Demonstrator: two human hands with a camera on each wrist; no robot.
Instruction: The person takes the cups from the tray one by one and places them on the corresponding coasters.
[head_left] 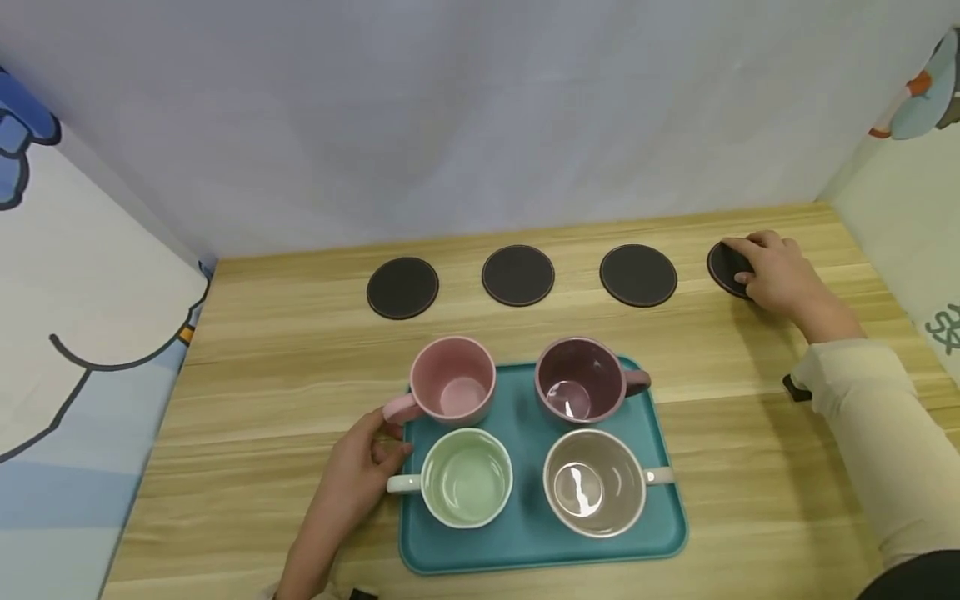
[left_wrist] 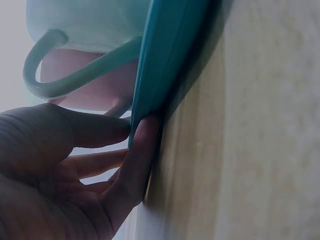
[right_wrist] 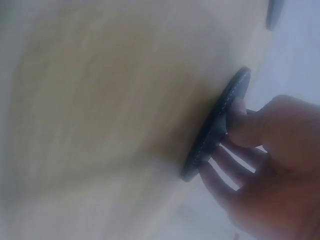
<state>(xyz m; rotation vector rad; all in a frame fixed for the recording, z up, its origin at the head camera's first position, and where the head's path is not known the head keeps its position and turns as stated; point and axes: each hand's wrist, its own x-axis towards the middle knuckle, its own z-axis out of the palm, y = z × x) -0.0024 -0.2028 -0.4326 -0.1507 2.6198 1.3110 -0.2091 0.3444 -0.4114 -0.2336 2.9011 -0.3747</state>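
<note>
My left hand (head_left: 356,467) pinches the left rim of a teal tray (head_left: 525,546), thumb above and a finger against its underside in the left wrist view. On the tray stand a pink mug (head_left: 459,398), a plum mug (head_left: 572,400), a pale green mug (head_left: 468,482) and a beige mug (head_left: 581,487). The green mug's handle (left_wrist: 50,90) is just above that thumb. At the far right, my right hand (head_left: 780,271) holds a round black coaster (head_left: 723,265) by its rim, thumb and fingertips on it. The hand covers the coaster's right part.
Three more black coasters lie in a row along the back of the wooden table: a left one (head_left: 402,287), a middle one (head_left: 518,275) and a right one (head_left: 638,275). A pale wall (head_left: 480,125) rises behind them. Printed panels flank the table.
</note>
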